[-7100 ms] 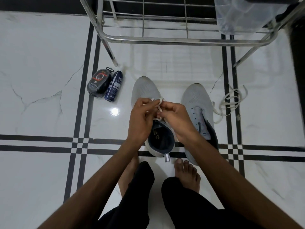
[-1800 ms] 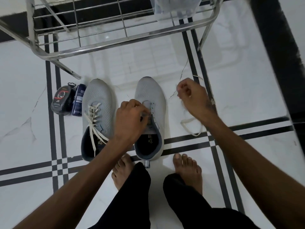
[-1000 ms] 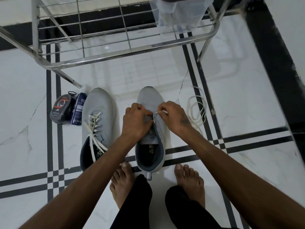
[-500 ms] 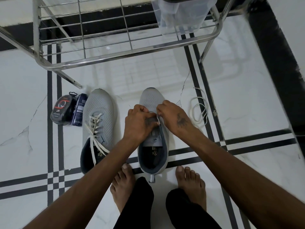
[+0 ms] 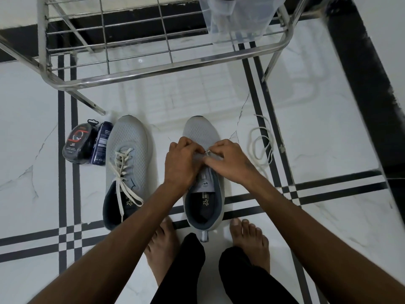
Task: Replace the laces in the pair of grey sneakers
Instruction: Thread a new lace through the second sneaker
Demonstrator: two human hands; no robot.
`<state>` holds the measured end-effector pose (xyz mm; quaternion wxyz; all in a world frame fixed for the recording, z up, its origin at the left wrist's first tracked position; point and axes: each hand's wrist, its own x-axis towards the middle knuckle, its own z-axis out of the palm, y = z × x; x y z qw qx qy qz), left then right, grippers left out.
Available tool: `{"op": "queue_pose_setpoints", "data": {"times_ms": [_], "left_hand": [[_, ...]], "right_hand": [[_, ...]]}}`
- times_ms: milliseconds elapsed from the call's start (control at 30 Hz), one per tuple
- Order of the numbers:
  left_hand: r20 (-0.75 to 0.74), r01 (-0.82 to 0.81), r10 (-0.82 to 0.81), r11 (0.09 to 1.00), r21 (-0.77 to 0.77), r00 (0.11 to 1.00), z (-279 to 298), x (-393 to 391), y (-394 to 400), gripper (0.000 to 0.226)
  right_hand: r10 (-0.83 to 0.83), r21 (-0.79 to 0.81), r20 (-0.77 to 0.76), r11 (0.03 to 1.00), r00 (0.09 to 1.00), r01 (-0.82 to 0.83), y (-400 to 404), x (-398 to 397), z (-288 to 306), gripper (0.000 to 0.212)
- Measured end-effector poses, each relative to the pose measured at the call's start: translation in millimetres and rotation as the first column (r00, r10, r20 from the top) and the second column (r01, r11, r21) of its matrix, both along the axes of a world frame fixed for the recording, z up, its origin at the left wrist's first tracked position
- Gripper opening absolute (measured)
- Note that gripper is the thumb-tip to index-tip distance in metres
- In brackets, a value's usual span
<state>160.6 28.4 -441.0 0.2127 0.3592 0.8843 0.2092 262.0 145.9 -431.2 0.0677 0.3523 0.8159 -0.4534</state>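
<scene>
Head view. Writing is showing on the dark blue cylindrical spray can (image 5: pixel 102 145) and on the black oval shoe-care pack with a red ring (image 5: pixel 77 139), both lying on the floor well to the left of the left hand (image 5: pixel 183 163); the print is too small to read. A pale logo is showing on the dark insole of each shoe, also illegible.

The grey mesh sneaker with a cream lace threaded through it (image 5: pixel 126 170) is lying just left of the left forearm, its lace ends trailing over the dark blue collar. The grey mesh sneaker without threaded lacing (image 5: pixel 202 172) is sitting directly under both hands, toe pointing away from the person, heel between the two bare feet (image 5: pixel 251 242). A loose cream lace (image 5: pixel 262 145) is coiling on the white marble floor with black stripes (image 5: pixel 328 132), near the right hand (image 5: pixel 228 160) on its outer side. A steel wire rack (image 5: pixel 153 69) is standing beyond the hands, carrying a clear plastic container (image 5: pixel 238 20).

Both hands are hunched over the tongue area of the unlaced sneaker, knuckles nearly touching. The right hand's fingers are pinching a thin cream lace tip (image 5: pixel 207 152) between the hands. The left hand's fingers are curling against the sneaker's upper edge, gripping it; the exact eyelet is hidden by the fingers.
</scene>
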Motion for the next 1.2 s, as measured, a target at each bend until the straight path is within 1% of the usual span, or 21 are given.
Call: {"op": "queue_pose_setpoints", "data": {"times_ms": [67,100,167,300,367,433,500,567,700,767,833,900,1000,1100,1200], "left_hand": [[-0.003,0.011,-0.011,1.0,-0.012,1.0,-0.3,0.9,4.1,0.016],[-0.029,0.028,-0.029,0.999,-0.026,0.999,0.1,1.7,5.9,0.015],[-0.109,0.065,-0.073,0.995,-0.072,0.991,-0.2,3.6,9.1,0.016],[-0.195,0.077,-0.109,0.984,-0.162,0.975,-3.8,0.2,16.2,0.017],[-0.263,0.131,-0.179,0.973,-0.189,0.948,-6.2,-2.4,19.3,0.018],[-0.293,0.212,-0.262,0.958,-0.193,0.919,-8.0,-3.9,21.5,0.018],[-0.265,0.292,-0.334,0.938,-0.184,0.905,-6.9,-9.6,21.6,0.019],[-0.233,0.341,-0.372,0.926,-0.163,0.899,-1.9,-21.7,20.2,0.02],[-0.181,0.418,-0.433,0.901,-0.118,0.883,9.3,-34.0,14.6,0.022],[-0.183,0.407,-0.426,0.904,-0.13,0.886,11.1,-25.4,16.7,0.024],[-0.235,0.365,-0.4,0.913,-0.18,0.886,9.4,-14.2,20.1,0.025],[-0.272,0.314,-0.362,0.927,-0.205,0.891,5.6,-6.9,21.0,0.024],[-0.276,0.267,-0.324,0.937,-0.223,0.905,0.3,-2.4,20.5,0.023],[-0.265,0.277,-0.33,0.936,-0.217,0.906,-2.6,1.2,22.8,0.022],[-0.217,0.34,-0.379,0.92,-0.197,0.899,1.7,-3.1,24.0,0.021]], "right_hand": [[0.072,0.02,0.086,0.997,0.994,-0.074,-0.6,2.2,0.5,0.049],[0.076,0.023,0.096,0.997,0.992,-0.078,-0.3,3.0,1.4,0.05],[0.053,-0.004,0.087,0.999,0.995,-0.053,2.0,3.7,3.6,0.046],[0.071,-0.014,0.099,0.997,0.993,-0.07,3.1,4.0,2.3,0.045],[0.071,-0.01,0.108,0.997,0.992,-0.07,1.4,3.2,0.0,0.045],[0.058,0.024,0.119,0.998,0.991,-0.062,-1.4,2.7,-2.7,0.041],[0.066,0.098,0.131,0.992,0.989,-0.079,-6.6,1.7,-4.9,0.038],[0.057,0.152,0.12,0.986,0.991,-0.075,-12.4,1.1,-6.9,0.036],[-0.013,0.152,0.083,0.988,0.996,0.0,-19.4,2.1,-6.3,0.038],[-0.056,0.144,0.076,0.989,0.996,0.045,-19.8,4.6,-5.5,0.04],[-0.09,0.134,0.064,0.988,0.994,0.081,-18.9,6.8,-4.3,0.043],[-0.087,0.123,0.069,0.989,0.994,0.078,-16.5,7.0,-3.7,0.044],[-0.05,0.1,0.091,0.994,0.995,0.041,-12.0,6.6,-2.4,0.043],[-0.038,0.096,0.106,0.995,0.994,0.028,-10.6,6.0,-3.2,0.046],[-0.038,0.142,0.132,0.99,0.99,0.019,-14.9,3.8,-5.0,0.048]]}}
